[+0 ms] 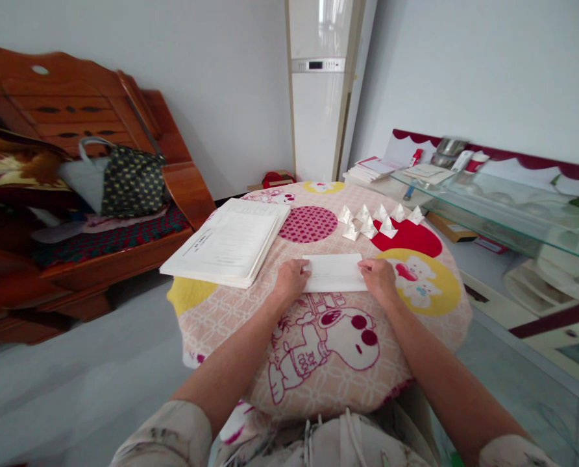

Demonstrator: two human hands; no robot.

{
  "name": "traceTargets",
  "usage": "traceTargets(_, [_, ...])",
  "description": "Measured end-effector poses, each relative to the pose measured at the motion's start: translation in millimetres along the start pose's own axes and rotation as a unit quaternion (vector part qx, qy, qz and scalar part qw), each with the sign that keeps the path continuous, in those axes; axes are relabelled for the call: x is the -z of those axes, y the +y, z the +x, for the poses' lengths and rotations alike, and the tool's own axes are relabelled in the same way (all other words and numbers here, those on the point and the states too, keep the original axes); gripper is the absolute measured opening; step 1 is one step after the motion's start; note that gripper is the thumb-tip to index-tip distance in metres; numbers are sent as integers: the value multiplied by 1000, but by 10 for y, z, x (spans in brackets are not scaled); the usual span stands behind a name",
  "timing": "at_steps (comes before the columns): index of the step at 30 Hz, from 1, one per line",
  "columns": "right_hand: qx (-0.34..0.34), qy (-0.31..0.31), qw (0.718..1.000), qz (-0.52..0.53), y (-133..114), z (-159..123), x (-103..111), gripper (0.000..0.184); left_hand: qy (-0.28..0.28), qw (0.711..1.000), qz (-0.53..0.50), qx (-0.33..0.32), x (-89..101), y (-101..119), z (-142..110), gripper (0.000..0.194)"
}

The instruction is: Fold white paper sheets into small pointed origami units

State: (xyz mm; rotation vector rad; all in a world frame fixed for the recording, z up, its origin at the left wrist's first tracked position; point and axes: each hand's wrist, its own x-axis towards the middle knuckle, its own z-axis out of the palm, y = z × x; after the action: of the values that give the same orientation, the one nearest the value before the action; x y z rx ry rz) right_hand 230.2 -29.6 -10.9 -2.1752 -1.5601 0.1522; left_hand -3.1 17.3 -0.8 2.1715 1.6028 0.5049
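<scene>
A folded white sheet of paper [335, 274] lies level over the near middle of the table, wider than it is deep. My left hand [293, 277] pinches its left end, fingers curled at the edge. At the opposite end my right hand [378, 275] grips the paper in the same way. Beyond them, several small folded paper boats [367, 225] stand in two rows at the back right. To the left of my hands rests a thick stack of printed sheets [221, 243].
A patterned cloth [313, 383] covers the round table. A wooden bench [85, 259] holding a dotted bag [131, 181] stands at left. On the right is a glass-topped cabinet [504, 201] with papers and cups. A tall white air conditioner [317, 123] stands behind the table.
</scene>
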Motion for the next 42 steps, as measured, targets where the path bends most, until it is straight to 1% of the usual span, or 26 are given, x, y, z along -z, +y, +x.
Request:
traceTargets(5, [-13, -4, 1000, -1, -15, 5, 10, 29, -4, 1000, 7, 6, -6, -4, 1, 40])
traceTargets(10, [-18, -11, 1000, -3, -36, -1, 32, 29, -5, 1000, 24, -3, -25, -7, 10, 38])
traceTargets(13, [-18, -11, 1000, -8, -44, -6, 40, 29, 12, 999, 46, -21, -38, -22, -1, 36])
traceTargets(16, [-24, -14, 1000, -4, -50, -9, 49, 29, 48, 995, 66, -58, -52, -51, -3, 32])
traceTargets(18, [-23, -16, 1000, 0, -52, -9, 56, 29, 73, 990, 64, -106, -69, -76, 19, 29])
traceTargets(20, [-20, -16, 1000, 3, -52, -9, 61, 28, 84, 983, 40, -158, -100, -103, 62, 31])
traceTargets(23, [-15, -14, 1000, 9, -48, -10, 62, 28, 67, 975, -20, -210, -161, -137, 131, 42])
traceTargets(25, [-12, -14, 1000, 13, -43, -11, 58, 29, 48, 971, -45, -228, -197, -151, 156, 44])
traceTargets(29, [-11, -9, 1000, 7, -32, -9, 40, 28, 34, 969, -48, -240, -238, -172, 157, 44])
traceTargets(32, [-15, -4, 1000, 9, -27, -4, 25, 27, 36, 968, -42, -245, -271, -206, 166, 48])
traceTargets(36, [-20, 0, 1000, 18, -25, 5, 15, 28, 25, 963, -49, -264, -319, -266, 199, 51])
traceTargets(42, [-23, -6, 999, 25, -22, 10, 11, 29, 10, 961, -58, -272, -299, -275, 161, 52])
